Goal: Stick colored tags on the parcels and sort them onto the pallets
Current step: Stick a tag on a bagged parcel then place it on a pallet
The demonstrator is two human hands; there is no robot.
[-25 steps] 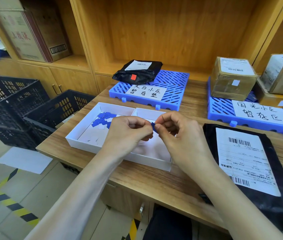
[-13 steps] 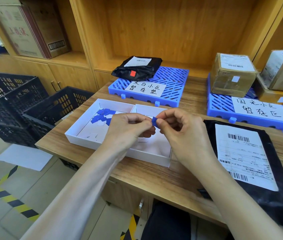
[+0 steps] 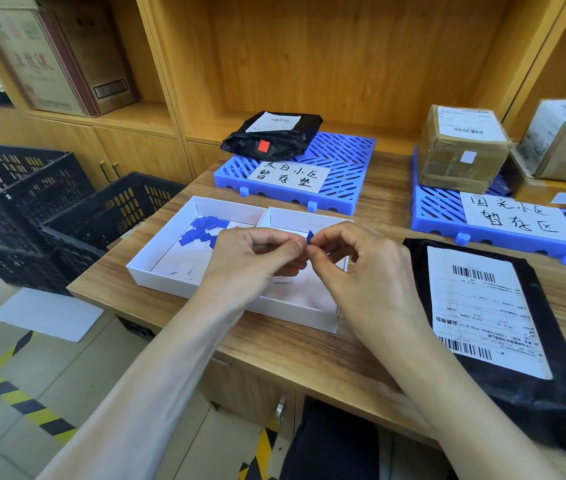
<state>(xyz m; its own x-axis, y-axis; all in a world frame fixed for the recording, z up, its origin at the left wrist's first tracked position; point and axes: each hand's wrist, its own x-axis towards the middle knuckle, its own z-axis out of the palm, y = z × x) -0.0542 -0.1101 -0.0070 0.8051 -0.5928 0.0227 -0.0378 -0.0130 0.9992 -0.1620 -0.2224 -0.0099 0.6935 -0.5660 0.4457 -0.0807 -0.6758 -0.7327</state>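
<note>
The left hand [image 3: 257, 261] and the right hand [image 3: 361, 268] meet in the middle, over a white tray [image 3: 157, 271] on the wooden table [image 3: 309, 358]. The fingertips of both hands are pinched together on one small blue tag [image 3: 310, 236]. The tag sticks up between them.

Just to the left of the pinch, inside the tray, lies a pile of blue tags [image 3: 205, 230]. The hands cover much of the tray's right side, so what is in there cannot be seen well.

To the right of the pinch lies a flat black parcel [image 3: 551, 393] with a big white label. It is near the right hand but not touching it.

Behind the pinch sits a blue pallet [image 3: 344, 168] with a black bag parcel [image 3: 274, 140] on it. That bag has a red tag [image 3: 263, 146]. Further right is another blue pallet [image 3: 437, 209] holding brown boxes [image 3: 461, 147].

Far to the left, down on the floor, stand black crates [image 3: 49, 209].
</note>
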